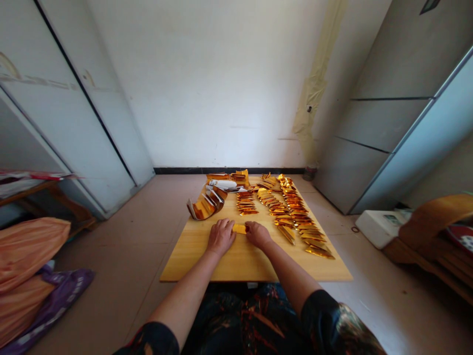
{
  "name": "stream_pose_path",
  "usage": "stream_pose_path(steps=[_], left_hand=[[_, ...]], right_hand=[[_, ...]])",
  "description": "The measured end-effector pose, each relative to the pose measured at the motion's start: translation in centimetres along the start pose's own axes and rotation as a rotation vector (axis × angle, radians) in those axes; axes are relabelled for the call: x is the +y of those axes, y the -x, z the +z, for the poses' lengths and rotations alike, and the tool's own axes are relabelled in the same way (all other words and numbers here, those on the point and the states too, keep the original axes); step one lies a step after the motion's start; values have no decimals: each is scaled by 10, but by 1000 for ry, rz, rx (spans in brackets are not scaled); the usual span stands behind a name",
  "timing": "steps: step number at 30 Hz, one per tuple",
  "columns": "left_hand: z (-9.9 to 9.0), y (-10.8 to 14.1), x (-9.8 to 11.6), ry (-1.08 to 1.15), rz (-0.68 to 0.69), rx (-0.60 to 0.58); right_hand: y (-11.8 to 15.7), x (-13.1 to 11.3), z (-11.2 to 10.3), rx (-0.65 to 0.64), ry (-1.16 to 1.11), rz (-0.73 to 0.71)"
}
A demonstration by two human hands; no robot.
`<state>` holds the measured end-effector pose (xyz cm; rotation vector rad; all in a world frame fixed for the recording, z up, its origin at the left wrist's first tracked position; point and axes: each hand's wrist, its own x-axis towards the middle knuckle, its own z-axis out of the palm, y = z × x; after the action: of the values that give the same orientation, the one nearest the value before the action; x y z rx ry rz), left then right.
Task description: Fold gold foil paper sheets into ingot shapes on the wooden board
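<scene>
A small yellow-gold folded paper (240, 229) lies between my hands, low over the wooden board. My left hand (221, 235) is closed at its left end, fingers together and pressed down. Closed on the right end is my right hand (257, 233), its fingertips curled over the paper. Beyond my left hand stands a curved stack of gold and white sheets (208, 203). Behind my right hand runs a short row of folded gold pieces (246, 202). Longer rows of folded gold pieces (298, 212) stretch down the right side.
The wooden board (188, 264) has its near edge at my lap. A white roll-like object (222, 184) and more gold sheets (242, 177) are at its far end. Orange fabric or bag (29, 256) lies at left; a white box (377, 229) and wooden furniture (417, 231) stand at right.
</scene>
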<state>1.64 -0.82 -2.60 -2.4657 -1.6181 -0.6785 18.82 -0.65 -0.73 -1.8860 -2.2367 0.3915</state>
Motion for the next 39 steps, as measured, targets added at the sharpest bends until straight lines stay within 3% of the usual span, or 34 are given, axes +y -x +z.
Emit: stream_pose_path(steps=[7, 17, 23, 29, 39], left_hand=[[3, 1, -1, 14, 15, 24], [2, 2, -3, 21, 93, 108], [-7, 3, 1, 0, 137, 106], [-7, 4, 3, 33, 174, 84], [-2, 5, 0, 138, 207, 6]], right_hand=[[3, 1, -1, 15, -54, 17], [16, 7, 18, 196, -83, -76], [24, 0, 8, 242, 29, -91], [24, 1, 4, 373, 61, -215], [25, 22, 6, 238, -60, -210]])
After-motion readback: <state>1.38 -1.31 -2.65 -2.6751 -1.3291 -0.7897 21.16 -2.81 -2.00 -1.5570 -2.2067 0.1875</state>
